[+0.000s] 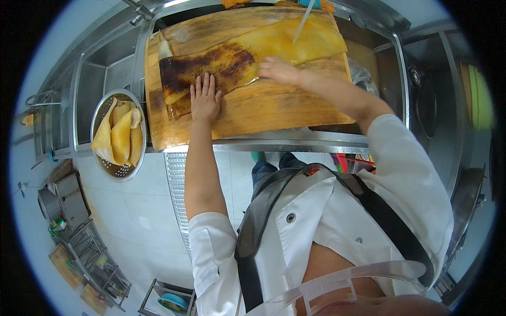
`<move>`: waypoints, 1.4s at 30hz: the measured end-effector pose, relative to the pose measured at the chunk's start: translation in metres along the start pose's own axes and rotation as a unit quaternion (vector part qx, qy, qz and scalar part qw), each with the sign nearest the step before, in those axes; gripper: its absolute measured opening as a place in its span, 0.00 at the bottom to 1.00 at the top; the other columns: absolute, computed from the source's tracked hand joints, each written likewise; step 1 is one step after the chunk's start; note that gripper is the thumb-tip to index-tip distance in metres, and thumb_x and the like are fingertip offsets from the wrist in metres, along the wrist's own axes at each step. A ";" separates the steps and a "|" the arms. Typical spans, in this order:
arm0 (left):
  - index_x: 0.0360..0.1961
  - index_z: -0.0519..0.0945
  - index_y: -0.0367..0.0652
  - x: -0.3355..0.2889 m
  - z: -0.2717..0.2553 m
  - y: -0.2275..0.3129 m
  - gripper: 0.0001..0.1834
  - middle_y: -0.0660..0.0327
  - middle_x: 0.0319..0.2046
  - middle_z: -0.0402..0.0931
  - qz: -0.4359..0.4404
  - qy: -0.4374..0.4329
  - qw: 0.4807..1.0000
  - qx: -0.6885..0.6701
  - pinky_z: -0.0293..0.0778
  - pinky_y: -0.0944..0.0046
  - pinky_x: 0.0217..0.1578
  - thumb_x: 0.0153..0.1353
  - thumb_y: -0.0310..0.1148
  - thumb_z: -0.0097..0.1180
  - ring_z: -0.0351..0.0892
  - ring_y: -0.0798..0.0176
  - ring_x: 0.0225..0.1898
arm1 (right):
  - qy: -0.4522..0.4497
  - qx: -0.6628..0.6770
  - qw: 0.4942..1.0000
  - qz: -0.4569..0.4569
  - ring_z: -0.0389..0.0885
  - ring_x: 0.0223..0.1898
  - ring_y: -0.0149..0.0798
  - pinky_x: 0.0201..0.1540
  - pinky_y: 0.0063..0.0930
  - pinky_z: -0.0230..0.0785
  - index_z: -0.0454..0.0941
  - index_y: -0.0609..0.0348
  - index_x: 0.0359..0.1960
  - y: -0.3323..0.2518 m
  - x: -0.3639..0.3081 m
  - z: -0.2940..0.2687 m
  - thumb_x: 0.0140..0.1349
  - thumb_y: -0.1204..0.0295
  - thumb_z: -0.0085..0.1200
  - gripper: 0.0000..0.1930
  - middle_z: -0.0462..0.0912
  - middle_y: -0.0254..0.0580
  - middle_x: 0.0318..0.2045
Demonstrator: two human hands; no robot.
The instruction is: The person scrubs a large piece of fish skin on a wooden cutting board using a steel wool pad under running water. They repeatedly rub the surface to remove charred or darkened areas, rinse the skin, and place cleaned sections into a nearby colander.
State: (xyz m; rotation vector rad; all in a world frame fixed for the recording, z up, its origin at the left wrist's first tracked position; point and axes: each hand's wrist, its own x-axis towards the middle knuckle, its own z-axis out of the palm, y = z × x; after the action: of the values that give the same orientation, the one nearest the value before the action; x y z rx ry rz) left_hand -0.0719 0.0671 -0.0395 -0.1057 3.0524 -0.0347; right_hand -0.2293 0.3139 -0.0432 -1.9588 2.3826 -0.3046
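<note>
I see my left hand (205, 98) lying flat and open, palm down, fingers together and pointing away from me, pressed on the dark brown end of a long sheet of fish skin or similar flat yellow-brown slab (247, 55). It grips nothing; it only pins the slab down. The slab lies across the wooden cutting board (263, 113), running from the board's left part up toward its far right corner, dark and crusted at the left end, pale yellow at the right.

My right hand (278, 70) rests on the middle of the slab, just right of my left hand, where the brown part gives way to the yellow. Its fingers are curled down against the surface; I cannot tell whether they close on anything. A thin pale blade or stick (304, 22) lies over the yellow end of the slab, beyond the right hand and apart from it.

The cutting board sits across a steel sink (95, 79), covering most of the basin on its right. Left of the board, on the sink's near edge, stands a round metal colander (117, 168) holding folded yellow pieces (120, 137) of the same sort of material. Near the board's front edge runs the steel rim of the bench (274, 145). Below it I see my white jacket and dark apron straps.
</note>
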 end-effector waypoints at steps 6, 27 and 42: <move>0.66 0.46 0.51 0.002 0.001 -0.004 0.30 0.66 0.68 0.39 -0.014 -0.015 1.000 0.014 0.33 0.55 0.66 0.66 0.49 0.28 0.34 0.59 0.68 | 0.065 -0.001 0.994 0.086 0.73 0.37 0.42 0.41 0.37 0.66 0.75 0.51 0.35 -0.067 0.075 0.008 0.50 0.69 0.53 0.10 0.76 0.38 0.32; 0.67 0.44 0.52 0.024 -0.011 0.077 0.32 0.65 0.68 0.36 -0.123 -0.015 0.991 -0.043 0.29 0.49 0.65 0.65 0.52 0.25 0.32 0.56 0.68 | 0.186 -0.010 0.945 0.269 0.75 0.37 0.49 0.35 0.40 0.70 0.75 0.54 0.37 -0.027 0.099 0.012 0.50 0.66 0.56 0.13 0.75 0.46 0.33; 0.67 0.45 0.49 0.024 -0.011 0.074 0.33 0.64 0.68 0.35 -0.128 -0.017 0.989 -0.071 0.29 0.50 0.65 0.64 0.53 0.27 0.31 0.55 0.69 | 0.167 -0.029 0.961 0.218 0.73 0.37 0.48 0.39 0.39 0.66 0.75 0.54 0.34 -0.016 0.069 0.006 0.52 0.64 0.55 0.11 0.75 0.45 0.33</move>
State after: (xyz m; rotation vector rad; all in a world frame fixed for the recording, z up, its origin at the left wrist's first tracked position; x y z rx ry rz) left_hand -0.1020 0.1395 -0.0322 -0.5005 2.9833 0.1663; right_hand -0.2270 0.2431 -0.0402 -1.4292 2.9759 -0.5829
